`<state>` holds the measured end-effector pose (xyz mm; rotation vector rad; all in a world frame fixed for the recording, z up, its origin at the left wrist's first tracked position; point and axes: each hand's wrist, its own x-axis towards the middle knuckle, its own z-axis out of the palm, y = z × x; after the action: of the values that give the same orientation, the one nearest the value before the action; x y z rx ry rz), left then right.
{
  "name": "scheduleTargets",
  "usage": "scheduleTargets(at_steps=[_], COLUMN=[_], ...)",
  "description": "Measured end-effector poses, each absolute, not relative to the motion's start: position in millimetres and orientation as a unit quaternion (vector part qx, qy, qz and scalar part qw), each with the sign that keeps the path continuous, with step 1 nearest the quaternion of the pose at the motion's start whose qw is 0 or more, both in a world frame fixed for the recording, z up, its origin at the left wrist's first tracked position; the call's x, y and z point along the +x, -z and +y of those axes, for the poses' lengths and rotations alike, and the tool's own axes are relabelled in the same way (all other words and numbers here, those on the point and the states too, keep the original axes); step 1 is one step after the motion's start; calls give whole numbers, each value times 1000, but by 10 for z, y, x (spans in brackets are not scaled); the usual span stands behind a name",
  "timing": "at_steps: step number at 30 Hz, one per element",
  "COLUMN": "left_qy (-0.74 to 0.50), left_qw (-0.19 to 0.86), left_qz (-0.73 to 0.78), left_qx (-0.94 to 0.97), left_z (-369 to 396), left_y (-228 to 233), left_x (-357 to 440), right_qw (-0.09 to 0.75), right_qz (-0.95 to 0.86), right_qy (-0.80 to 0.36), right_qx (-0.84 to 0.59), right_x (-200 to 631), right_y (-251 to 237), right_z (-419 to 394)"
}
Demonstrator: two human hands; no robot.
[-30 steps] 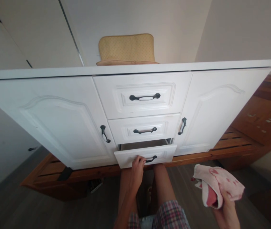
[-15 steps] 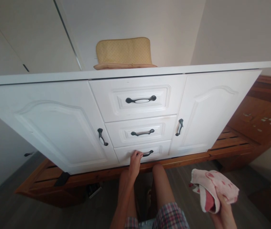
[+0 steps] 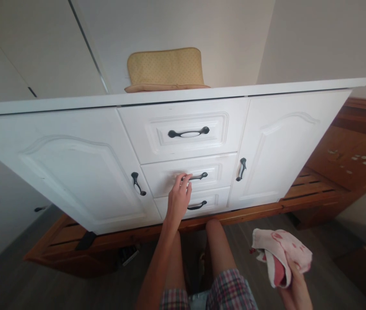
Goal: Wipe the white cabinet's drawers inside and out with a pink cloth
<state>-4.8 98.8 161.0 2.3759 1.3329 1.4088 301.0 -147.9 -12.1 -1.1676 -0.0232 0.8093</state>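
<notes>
The fingers of my left hand [image 3: 179, 196] are curled at the left end of the middle drawer handle [image 3: 198, 176], covering that end. Below, the bottom drawer handle [image 3: 197, 206] is dark and curved, its left end close to my wrist. The top drawer handle [image 3: 189, 133] has a white inlay. All three drawers of the white cabinet [image 3: 73, 181] are closed. Off to the lower right, my right hand [image 3: 294, 282] grips a folded pink and white towel [image 3: 294, 249], apart from the cabinet.
Two closed cabinet doors flank the drawers, with a left door handle [image 3: 138, 184] and a right door handle [image 3: 241, 169]. A yellow dotted padded item [image 3: 166, 66] stands on top against the wall. The cabinet rests on a slatted wooden bench [image 3: 250, 213], just beyond my knees.
My left hand has moved up from the bottom drawer handle to the middle one. The towel in my right hand has shifted slightly left.
</notes>
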Motion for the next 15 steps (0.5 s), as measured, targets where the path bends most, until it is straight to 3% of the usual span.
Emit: scheduleTargets(at_steps=[8, 15], left_qy=[-424, -449], left_qw=[37, 57], left_qz=[431, 408], left_qx=[796, 793], left_z=[924, 273], left_y=[-1643, -1511], left_x=[-20, -134], right_qw=[759, 811], right_qz=[-8, 42], right_qy=[-364, -341], right_qx=[-540, -474], right_x=[3051, 3423], right_y=[60, -50], right_z=[-1501, -1637])
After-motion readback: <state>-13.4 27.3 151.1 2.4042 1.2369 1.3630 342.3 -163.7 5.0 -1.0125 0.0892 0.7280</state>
